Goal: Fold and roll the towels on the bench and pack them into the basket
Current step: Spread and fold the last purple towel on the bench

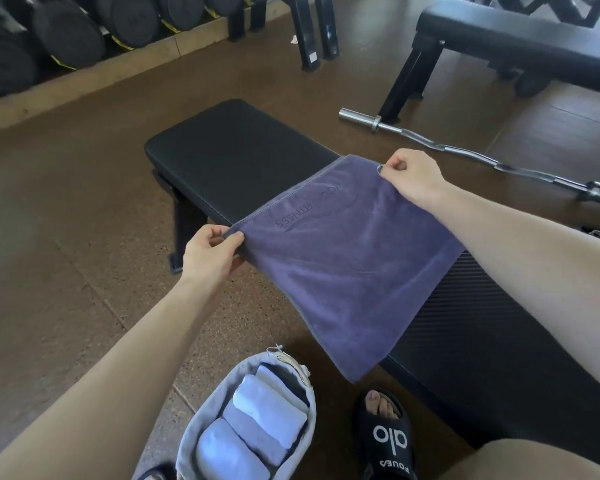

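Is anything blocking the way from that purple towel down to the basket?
Nothing visible: the purple towel hangs off the bench just above the basket, which already holds rolled towels.

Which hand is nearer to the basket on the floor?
Left. The left hand pinches the towel corner almost above the basket; the right hand pinches the far corner.

Two bare forearms, no sleeves, no watch, no rings or bands on the hands: left hand (210, 258), right hand (411, 178). Short plain fingernails. Bare knee at lower right. Black slide sandal (387, 436) on one foot, toes showing, white "alo" lettering across the strap, smaller white lettering beneath. Edge of another dark sandal (153, 474) at bottom left.
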### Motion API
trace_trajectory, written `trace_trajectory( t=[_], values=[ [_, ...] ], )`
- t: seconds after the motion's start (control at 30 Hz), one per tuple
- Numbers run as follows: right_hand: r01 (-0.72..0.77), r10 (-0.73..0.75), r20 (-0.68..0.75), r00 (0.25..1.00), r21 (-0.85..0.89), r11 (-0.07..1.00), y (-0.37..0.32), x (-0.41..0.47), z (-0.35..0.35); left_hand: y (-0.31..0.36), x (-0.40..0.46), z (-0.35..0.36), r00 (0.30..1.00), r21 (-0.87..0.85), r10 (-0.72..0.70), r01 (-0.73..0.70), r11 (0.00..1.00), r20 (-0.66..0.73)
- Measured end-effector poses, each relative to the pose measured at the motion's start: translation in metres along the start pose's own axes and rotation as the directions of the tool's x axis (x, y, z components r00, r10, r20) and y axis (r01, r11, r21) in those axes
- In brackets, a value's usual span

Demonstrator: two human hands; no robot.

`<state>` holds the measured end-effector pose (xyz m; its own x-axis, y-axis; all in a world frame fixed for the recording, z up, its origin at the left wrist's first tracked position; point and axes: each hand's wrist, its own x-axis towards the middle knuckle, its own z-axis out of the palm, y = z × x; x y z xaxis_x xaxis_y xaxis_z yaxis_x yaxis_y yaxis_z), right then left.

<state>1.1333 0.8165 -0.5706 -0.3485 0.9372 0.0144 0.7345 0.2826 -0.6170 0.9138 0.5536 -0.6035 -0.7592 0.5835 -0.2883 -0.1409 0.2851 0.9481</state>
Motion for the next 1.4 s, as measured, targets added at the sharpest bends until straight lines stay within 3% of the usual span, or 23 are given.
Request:
trace_trajectory(
  t=[0.23,0.33,0.4,0.47,0.53,0.57,0.67,0.73,0.8,0.87,1.0,1.13,1.4],
  values=[
    [0.085,-0.087,-0.066,0.994,-0.029,0.996,0.001,0.002,0.004,0.002,0.01,-0.009,0.996,0.148,0.075,-0.066,0.987,-0.05],
    [0.13,-0.131,-0.006,0.991,-0.125,0.984,-0.002,0.003,0.007,0.002,0.009,-0.014,0.998,0.296,0.056,-0.042,0.954,-0.038],
    [0.141,-0.141,0.012,0.99,-0.163,0.976,-0.005,0.004,0.009,0.005,0.008,-0.016,0.992,0.502,0.123,-0.105,0.858,-0.002],
    [0.147,-0.145,0.02,0.989,-0.153,0.977,-0.009,0.004,0.012,0.013,0.003,-0.014,0.942,0.658,0.332,-0.277,0.701,0.044],
    [0.149,-0.146,0.039,0.989,-0.109,0.983,-0.011,0.005,0.013,0.027,0.0,-0.001,0.854,0.681,0.5,-0.452,0.577,0.143],
    [0.147,-0.144,0.044,0.989,-0.076,0.986,-0.011,0.005,0.012,0.034,0.003,0.01,0.826,0.667,0.52,-0.514,0.539,0.217],
    [0.123,-0.124,0.033,0.992,0.04,0.992,-0.008,0.009,0.006,0.059,0.022,0.06,0.817,0.624,0.37,-0.576,0.528,0.442],
    [0.109,-0.114,0.037,0.993,0.105,0.988,-0.006,0.01,0.003,0.073,0.037,0.093,0.828,0.624,0.211,-0.536,0.568,0.519],
    [0.102,-0.111,0.057,0.992,0.14,0.985,-0.004,0.011,0.003,0.08,0.05,0.122,0.817,0.653,0.154,-0.543,0.527,0.555],
    [0.109,-0.122,0.069,0.99,0.168,0.98,-0.001,0.011,0.005,0.086,0.061,0.144,0.819,0.679,0.158,-0.551,0.485,0.552],
    [0.157,-0.166,0.02,0.986,0.234,0.959,0.003,0.01,0.009,0.095,0.08,0.166,0.849,0.644,0.144,-0.486,0.591,0.509],
    [0.188,-0.191,-0.014,0.982,0.27,0.945,0.008,0.007,0.011,0.1,0.088,0.175,0.844,0.651,0.136,-0.493,0.577,0.519],
    [0.105,-0.124,0.07,0.99,0.228,0.968,0.008,0.004,-0.001,0.106,0.086,0.174,0.804,0.579,0.183,-0.545,0.607,0.565]
  ],
)
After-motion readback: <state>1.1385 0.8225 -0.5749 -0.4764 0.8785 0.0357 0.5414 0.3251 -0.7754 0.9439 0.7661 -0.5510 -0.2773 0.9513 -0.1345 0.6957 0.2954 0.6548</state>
